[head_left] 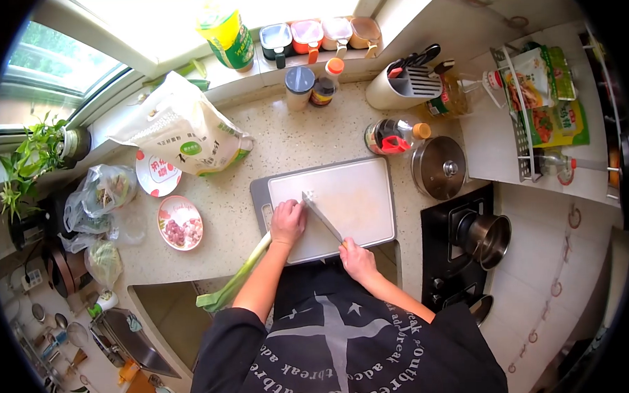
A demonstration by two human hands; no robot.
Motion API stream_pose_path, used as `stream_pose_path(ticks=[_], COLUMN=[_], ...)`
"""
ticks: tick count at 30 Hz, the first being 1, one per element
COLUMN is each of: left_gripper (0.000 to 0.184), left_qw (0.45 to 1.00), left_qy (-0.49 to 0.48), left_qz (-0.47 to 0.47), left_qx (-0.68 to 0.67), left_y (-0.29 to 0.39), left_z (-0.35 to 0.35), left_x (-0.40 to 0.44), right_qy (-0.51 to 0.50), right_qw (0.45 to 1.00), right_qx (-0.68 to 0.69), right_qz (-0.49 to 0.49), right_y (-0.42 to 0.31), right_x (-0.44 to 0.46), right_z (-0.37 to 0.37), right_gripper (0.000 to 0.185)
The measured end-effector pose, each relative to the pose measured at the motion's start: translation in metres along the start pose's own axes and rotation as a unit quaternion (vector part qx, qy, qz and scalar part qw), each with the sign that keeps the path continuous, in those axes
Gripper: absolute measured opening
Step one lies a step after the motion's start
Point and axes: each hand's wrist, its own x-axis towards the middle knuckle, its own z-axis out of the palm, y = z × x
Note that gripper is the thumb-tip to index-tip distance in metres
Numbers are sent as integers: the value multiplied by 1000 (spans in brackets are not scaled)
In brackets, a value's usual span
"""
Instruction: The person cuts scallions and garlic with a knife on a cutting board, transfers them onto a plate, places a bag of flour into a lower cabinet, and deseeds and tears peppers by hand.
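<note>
A white cutting board with a grey edge lies on the counter in front of me. My left hand is closed on a long green onion, pressing its white end to the board; the green leaves hang past the counter's front edge. In my right hand is the handle of a kitchen knife. The blade slants up and left, its tip close to the fingers of my left hand. Small white cut pieces lie by the tip.
Left of the board stand a bowl of chopped meat, a red-and-white plate and a large white bag. To the right are a bottle, a lidded pot and a stove with a saucepan. A knife block stands behind.
</note>
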Motion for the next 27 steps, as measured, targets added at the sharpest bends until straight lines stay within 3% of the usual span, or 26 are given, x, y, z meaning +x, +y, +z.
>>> stream_pose_path(ticks=[7, 27], left_gripper=[17, 11], left_qw=[1000, 1000], left_qy=[14, 23], left_qz=[-6, -4], left_qx=[-3, -4], left_y=[-2, 2], left_z=[5, 3], left_x=[-1, 2], right_qy=[21, 21], right_qw=[996, 999], right_qx=[82, 44], right_qz=[36, -3], right_y=[-4, -14], right_x=[-4, -21], right_z=[-21, -23], right_gripper=[28, 24])
